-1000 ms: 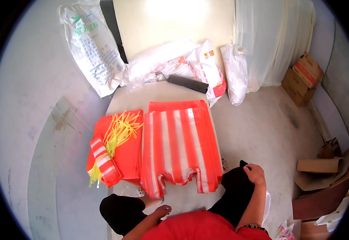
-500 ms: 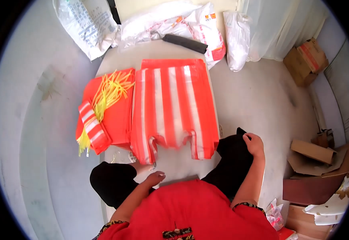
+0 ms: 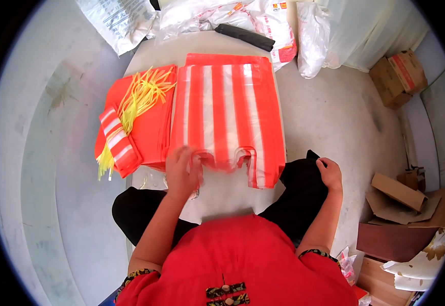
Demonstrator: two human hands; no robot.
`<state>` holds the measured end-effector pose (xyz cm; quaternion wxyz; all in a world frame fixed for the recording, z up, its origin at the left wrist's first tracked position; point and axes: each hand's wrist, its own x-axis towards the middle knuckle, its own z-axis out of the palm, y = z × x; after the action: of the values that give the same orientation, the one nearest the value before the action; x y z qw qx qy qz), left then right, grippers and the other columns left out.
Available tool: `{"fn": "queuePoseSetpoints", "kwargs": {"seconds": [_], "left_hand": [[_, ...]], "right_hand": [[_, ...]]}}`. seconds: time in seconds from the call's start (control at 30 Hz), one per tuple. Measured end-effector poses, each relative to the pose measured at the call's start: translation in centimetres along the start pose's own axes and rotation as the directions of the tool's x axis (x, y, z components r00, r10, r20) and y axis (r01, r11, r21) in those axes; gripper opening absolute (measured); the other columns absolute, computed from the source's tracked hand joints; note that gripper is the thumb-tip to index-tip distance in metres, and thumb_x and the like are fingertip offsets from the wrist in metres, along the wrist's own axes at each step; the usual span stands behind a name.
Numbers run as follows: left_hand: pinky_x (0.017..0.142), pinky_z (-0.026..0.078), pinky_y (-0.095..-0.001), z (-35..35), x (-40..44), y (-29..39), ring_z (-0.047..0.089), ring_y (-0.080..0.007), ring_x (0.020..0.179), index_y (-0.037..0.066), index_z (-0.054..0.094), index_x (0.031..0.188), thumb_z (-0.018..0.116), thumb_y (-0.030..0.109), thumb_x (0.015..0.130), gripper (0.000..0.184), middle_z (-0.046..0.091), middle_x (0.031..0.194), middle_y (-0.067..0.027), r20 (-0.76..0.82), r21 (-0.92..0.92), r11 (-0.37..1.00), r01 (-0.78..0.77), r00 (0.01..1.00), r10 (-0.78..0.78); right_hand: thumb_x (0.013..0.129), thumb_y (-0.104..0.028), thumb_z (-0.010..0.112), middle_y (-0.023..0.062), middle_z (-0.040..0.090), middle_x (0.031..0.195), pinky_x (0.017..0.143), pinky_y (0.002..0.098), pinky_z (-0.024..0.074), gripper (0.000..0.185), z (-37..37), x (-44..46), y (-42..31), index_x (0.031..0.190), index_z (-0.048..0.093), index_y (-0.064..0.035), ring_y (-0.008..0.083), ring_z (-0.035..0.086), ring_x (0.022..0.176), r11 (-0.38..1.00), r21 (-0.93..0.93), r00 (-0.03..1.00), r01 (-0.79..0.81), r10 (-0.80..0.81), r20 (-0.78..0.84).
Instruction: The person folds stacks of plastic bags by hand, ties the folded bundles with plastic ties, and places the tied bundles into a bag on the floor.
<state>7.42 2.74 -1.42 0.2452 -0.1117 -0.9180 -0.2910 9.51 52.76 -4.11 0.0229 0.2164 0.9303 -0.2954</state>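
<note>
A stack of red-and-white striped plastic vest bags lies flat on the table, its handle ends towards me. My left hand is over the left handle of the top bag; its fingers are smeared by motion, so I cannot tell whether they grip it. My right hand rests at my right knee with curled fingers, beside a dark pointed edge; what they hold, if anything, is hidden. Left of the stack is a red pile bearing yellow strips and a folded striped bundle.
A black roll lies at the table's far edge, with white printed sacks behind it. Another white sack stands to their right. Cardboard boxes sit at the far right, and an opened carton lies nearer on the right.
My left hand has moved forward from my lap to the left bag handle. My right hand stays at the knee. The whole view has shifted slightly, with the table things higher in it.
</note>
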Motion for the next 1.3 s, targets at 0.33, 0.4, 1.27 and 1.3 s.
{"fn": "queuePoseSetpoints", "kwargs": {"seconds": [0.33,0.4,1.27,1.3], "left_hand": [[0.119,0.042,-0.0465,2.7,3.7,-3.7,0.041,-0.0420,0.150,0.014,0.058,0.151,0.074,0.026,0.093,0.061,0.033,0.169,-0.0219,0.328,0.004,0.974,0.228,0.920,-0.217],[0.119,0.042,-0.0462,2.4,3.5,-3.9,0.041,-0.0413,0.151,0.014,0.058,0.152,0.074,0.026,0.093,0.063,0.033,0.169,-0.0216,0.344,0.015,0.975,0.221,0.915,-0.212],[0.123,0.023,-0.0678,2.8,3.3,-2.9,0.021,-0.0431,0.159,0.019,0.063,0.144,0.076,0.017,0.081,0.064,0.043,0.162,-0.0153,0.291,0.081,0.996,-0.031,0.957,0.006],[0.123,0.023,-0.0673,2.9,3.3,-2.8,0.022,-0.0428,0.159,0.019,0.064,0.143,0.077,0.017,0.080,0.064,0.046,0.160,-0.0145,0.301,0.033,0.995,-0.097,0.950,0.083]], "right_hand": [[0.099,-0.035,0.066,0.0158,0.077,0.116,0.096,0.0420,0.0540,0.035,0.1,0.2,-0.6,0.118,0.076,-0.0074,0.0360,0.070,0.111,0.999,0.001,0.999,0.044,-0.044,-0.027],[0.099,-0.031,0.067,0.0159,0.077,0.115,0.096,0.0423,0.0546,0.031,0.4,-0.1,-1.6,0.117,0.076,-0.0066,0.0363,0.070,0.110,0.997,-0.023,0.995,0.074,-0.076,-0.070],[0.089,-0.001,0.068,0.0123,0.063,0.145,0.121,0.0469,0.0377,0.045,14.1,-4.0,-22.3,0.134,0.066,-0.0064,0.0343,0.051,0.143,0.567,0.196,0.533,0.800,-0.822,0.200],[0.092,-0.003,0.067,0.0137,0.064,0.143,0.120,0.0464,0.0387,0.042,14.4,-3.9,-22.2,0.134,0.067,-0.0060,0.0347,0.052,0.142,0.598,0.251,0.567,0.761,-0.802,0.191]]}}
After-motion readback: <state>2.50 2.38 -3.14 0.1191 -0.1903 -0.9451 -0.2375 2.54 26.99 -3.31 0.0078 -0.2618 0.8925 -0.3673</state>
